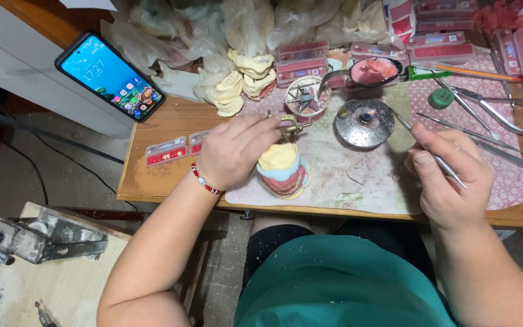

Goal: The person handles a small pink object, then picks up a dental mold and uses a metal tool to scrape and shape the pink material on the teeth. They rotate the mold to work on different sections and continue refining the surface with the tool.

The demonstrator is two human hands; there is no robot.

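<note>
My left hand point(232, 151) grips a dental model point(282, 171) of yellowish plaster and pink wax, mounted in a brass articulator point(287, 126), resting on the patterned mat point(358, 175). A red bead bracelet circles that wrist. My right hand point(452, 175) holds a thin metal wax tool point(422, 142), its tip reaching toward a small round metal burner point(365, 123) with a faint flame at its centre.
A smartphone point(110, 75) lies at the desk's left corner. Plaster casts point(240, 82), pink tooth-card boxes point(304, 59), a ladle of pink wax point(373, 71), pliers and metal instruments point(491, 112) crowd the back and right. A metal vise point(37, 236) sits on a low bench at left.
</note>
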